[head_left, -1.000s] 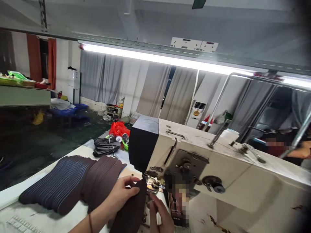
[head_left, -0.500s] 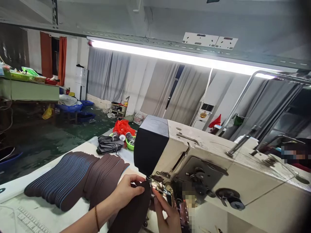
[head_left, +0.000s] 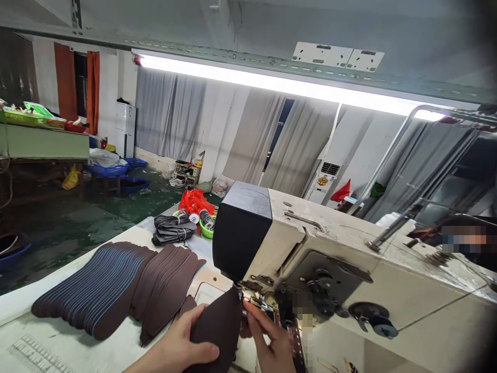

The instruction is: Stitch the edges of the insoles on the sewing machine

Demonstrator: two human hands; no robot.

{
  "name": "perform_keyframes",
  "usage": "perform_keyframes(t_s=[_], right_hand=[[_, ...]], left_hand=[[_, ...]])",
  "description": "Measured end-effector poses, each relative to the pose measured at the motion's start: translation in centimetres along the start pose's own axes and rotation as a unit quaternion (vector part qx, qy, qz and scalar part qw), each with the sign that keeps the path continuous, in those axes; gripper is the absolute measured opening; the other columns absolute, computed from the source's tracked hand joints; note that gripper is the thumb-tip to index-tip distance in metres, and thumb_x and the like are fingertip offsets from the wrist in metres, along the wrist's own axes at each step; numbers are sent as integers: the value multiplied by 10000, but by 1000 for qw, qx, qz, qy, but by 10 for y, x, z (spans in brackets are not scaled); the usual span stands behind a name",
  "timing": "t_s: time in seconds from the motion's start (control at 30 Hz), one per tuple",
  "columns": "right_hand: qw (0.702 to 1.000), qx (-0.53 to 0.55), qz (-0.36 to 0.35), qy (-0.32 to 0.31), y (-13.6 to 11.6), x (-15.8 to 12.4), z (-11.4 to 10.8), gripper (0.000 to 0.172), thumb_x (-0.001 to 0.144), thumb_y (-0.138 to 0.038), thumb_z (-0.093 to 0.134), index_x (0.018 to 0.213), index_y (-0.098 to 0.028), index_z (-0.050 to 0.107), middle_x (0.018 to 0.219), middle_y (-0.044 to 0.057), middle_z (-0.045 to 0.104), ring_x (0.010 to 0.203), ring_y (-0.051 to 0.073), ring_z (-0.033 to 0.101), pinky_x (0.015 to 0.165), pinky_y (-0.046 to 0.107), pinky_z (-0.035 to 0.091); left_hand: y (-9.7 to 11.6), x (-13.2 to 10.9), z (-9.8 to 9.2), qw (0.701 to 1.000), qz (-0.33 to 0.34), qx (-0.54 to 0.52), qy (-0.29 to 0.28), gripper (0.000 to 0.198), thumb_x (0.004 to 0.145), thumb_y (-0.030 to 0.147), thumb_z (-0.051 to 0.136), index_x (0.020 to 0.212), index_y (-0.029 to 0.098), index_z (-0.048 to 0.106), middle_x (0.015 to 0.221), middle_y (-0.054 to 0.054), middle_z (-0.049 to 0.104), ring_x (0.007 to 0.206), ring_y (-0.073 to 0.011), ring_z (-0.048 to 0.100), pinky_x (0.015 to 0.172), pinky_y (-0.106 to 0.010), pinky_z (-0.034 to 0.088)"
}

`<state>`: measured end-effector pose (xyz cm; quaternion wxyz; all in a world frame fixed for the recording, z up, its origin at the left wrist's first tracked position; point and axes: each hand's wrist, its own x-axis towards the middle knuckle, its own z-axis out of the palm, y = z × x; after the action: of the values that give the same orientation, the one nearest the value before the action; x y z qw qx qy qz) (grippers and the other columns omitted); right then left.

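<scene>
A dark brown fabric piece (head_left: 219, 326) with a curved edge stands tilted under the head of a sewing machine (head_left: 243, 228), its upper tip close to the needle area. My left hand (head_left: 182, 342) grips it from the left, thumb lying across its face and the other fingers partly hidden. On the other side, my right hand (head_left: 272, 336) has its index finger and thumb pinched at the piece's right edge, just beside the presser foot. The contact under those fingertips is small and partly hidden.
Left on the white table (head_left: 50, 336) lies a fanned row of similar brown pieces (head_left: 93, 287), some with blue edges, beside another brown stack (head_left: 165, 290). Behind are a tied dark bundle (head_left: 174, 229), a green basket (head_left: 207, 228) with thread spools and a red bag (head_left: 196, 201).
My left hand has moved down and left from the tip near the needle to lower on the brown piece, which now shows more of its face. My right hand stays almost in place.
</scene>
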<state>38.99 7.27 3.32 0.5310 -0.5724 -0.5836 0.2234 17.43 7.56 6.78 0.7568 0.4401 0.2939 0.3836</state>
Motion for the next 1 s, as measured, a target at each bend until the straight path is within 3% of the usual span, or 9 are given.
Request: perform_keyframes(t_s=[0.1, 0.27, 0.43, 0.63, 0.83, 1.0], right_hand=[[1000, 8, -2, -2, 1, 1, -1, 406, 818, -557, 579, 1047, -266, 744, 635, 5, 741, 621, 146, 697, 668, 162, 543], [1000, -3, -8, -15, 0, 2, -3, 418, 827, -569, 558, 1056, -270, 740, 619, 2, 732, 605, 138, 687, 659, 163, 540], [999, -3, 23, -27, -2, 2, -3, 438, 830, -594, 536, 1070, -285, 734, 671, 16, 746, 657, 164, 705, 618, 166, 539], [1000, 23, 5, 12, -4, 1, 0, 428, 789, -604, 588, 1029, -290, 751, 562, -3, 707, 566, 138, 681, 553, 141, 519], [999, 42, -19, 14, -3, 1, 2, 365, 795, -568, 606, 1004, -308, 754, 539, -23, 689, 556, 110, 660, 626, 129, 515], [997, 68, -14, 34, -3, 1, 4, 379, 766, -574, 635, 977, -287, 763, 576, -10, 706, 538, 121, 662, 599, 156, 537]], left_hand=[[1, -2, 2, 1000, -19, -2, -1, 592, 537, 303, 850, 1084, 237, 637, 959, -15, 719, 860, -217, 651, 742, -295, 517], [3, 5, 3, 1000, 21, 7, -16, 543, 555, 287, 824, 1056, 196, 634, 965, -29, 716, 870, -221, 652, 748, -290, 504], [3, 19, 0, 1000, 11, 25, -10, 514, 599, 244, 783, 1075, 166, 603, 924, -48, 726, 784, -204, 661, 680, -278, 509], [1, 38, -3, 999, 42, 14, -11, 521, 628, 229, 776, 1102, 159, 572, 904, -55, 721, 781, -194, 659, 700, -282, 509], [2, 46, 8, 995, 86, 21, 40, 501, 643, 248, 772, 1102, 169, 590, 1041, -84, 702, 884, -227, 666, 804, -332, 522], [-7, 54, 15, 990, 123, 0, 73, 462, 675, 283, 752, 1079, 162, 561, 973, -87, 705, 870, -247, 670, 782, -360, 541]])
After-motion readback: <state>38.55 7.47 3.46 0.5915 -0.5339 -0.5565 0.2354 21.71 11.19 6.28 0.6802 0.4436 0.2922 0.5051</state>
